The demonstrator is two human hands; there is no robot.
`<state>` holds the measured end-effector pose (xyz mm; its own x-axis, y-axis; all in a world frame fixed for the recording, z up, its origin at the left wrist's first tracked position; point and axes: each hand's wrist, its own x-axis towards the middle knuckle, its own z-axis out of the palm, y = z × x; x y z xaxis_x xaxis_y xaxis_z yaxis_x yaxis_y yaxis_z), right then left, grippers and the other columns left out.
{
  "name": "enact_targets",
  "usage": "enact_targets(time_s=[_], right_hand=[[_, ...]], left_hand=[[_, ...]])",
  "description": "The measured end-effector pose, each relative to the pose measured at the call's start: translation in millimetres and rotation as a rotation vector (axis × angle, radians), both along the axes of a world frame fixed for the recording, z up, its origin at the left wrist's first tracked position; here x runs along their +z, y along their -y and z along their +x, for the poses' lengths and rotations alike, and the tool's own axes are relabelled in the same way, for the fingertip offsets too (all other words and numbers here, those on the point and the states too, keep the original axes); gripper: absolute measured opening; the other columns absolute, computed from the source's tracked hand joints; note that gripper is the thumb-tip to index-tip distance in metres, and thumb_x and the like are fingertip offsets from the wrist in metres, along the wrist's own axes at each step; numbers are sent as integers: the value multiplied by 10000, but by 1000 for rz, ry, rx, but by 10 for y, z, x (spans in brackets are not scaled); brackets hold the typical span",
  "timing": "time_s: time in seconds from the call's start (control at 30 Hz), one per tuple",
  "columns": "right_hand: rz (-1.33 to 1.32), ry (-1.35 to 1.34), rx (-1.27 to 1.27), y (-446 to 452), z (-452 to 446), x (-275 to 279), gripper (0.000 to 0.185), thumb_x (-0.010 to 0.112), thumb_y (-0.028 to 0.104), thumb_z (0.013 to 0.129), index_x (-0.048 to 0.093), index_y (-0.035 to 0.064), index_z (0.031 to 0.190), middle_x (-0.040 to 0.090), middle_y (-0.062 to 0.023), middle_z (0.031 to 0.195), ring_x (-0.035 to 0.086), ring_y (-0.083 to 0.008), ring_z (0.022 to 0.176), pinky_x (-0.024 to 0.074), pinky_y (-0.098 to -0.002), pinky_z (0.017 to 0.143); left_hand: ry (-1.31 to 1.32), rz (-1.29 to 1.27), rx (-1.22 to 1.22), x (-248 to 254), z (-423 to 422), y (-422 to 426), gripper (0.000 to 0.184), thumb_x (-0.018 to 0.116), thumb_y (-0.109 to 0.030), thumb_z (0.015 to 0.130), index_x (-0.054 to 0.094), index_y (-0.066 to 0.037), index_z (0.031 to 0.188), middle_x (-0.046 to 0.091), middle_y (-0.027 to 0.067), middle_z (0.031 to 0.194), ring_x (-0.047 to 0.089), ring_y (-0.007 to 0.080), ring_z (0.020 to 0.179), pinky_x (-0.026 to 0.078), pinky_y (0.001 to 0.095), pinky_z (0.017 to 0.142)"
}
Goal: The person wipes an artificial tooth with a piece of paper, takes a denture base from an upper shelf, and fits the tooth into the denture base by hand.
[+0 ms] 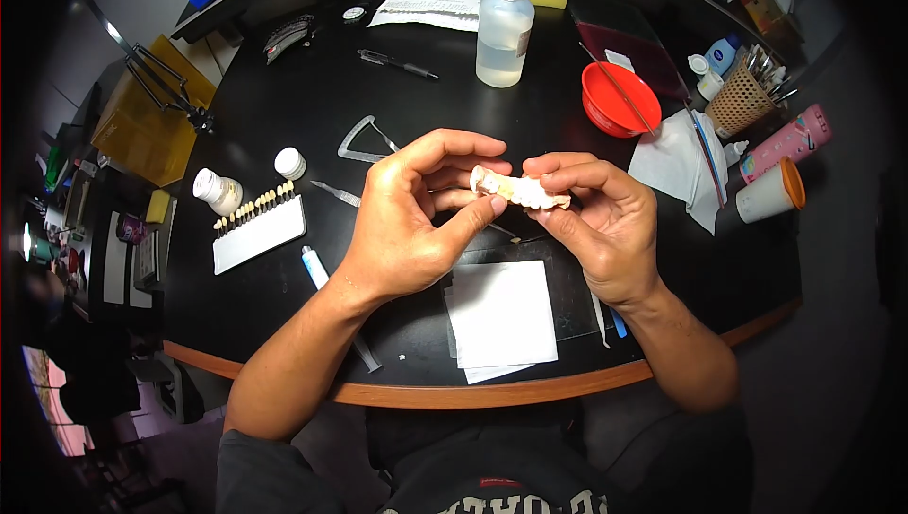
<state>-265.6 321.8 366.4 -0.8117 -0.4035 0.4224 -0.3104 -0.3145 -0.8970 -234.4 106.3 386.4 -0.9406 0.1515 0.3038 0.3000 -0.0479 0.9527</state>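
Observation:
A pale dental model (pixel 520 191) with a row of teeth is held up over the middle of the black table. My left hand (pixel 413 216) grips its left end between thumb and fingers. At the other end, my right hand (pixel 601 221) pinches it with thumb and fingertips. White paper sheets (pixel 503 315) lie on the table below the hands. Left of my left hand are a shade guide (pixel 260 235) with tooth-coloured tabs, a blue-and-white tube (pixel 314 266) and a pointed metal tool (pixel 336 193).
Behind the hands stand a clear bottle (pixel 503 36) and a red bowl (pixel 619 100). A pen (pixel 397 64) lies further left. To the right are tissue (pixel 681 159), a white cup (pixel 764 197) and a tool basket (pixel 740 105). Two white jars (pixel 218 191) stand left.

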Motion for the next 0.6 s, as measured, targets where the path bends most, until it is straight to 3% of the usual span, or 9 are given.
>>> enact_targets(time_s=[0.6], right_hand=[[-3,13,8,-12,3,7,292,639,-203,877,670,-30,1110,649,-185,1257,654,-210,1181,586,-327,1008]], left_hand=[[0,-26,1,8,4,3,365,740,65,912,620,70,1256,701,179,1166,702,218,1130,617,319,969]])
